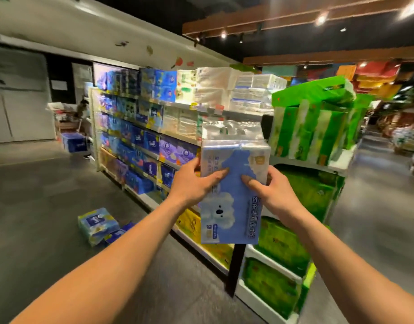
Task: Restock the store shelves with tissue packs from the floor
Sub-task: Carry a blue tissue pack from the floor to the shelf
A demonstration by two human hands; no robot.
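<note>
The left hand (196, 183) and the right hand (269, 190) both clasp one pale blue tissue pack (231, 195), thumbs pressed on its printed face and fingers wrapped behind its sides, so it stands upright in the air at chest height, just in front of the shelf end. This looks like the carry step: the pack is lifted and not yet set down. The next move probably calls for turning it flat and finding an open slot on the shelves (154, 136) at 10 o'clock (most rows there look full). At 2 o'clock a stack of green packs (318, 127) crowds the end display and may block a straight reach. At 8 o'clock more packs on the floor (98, 225) wait, near the shelf foot.
</note>
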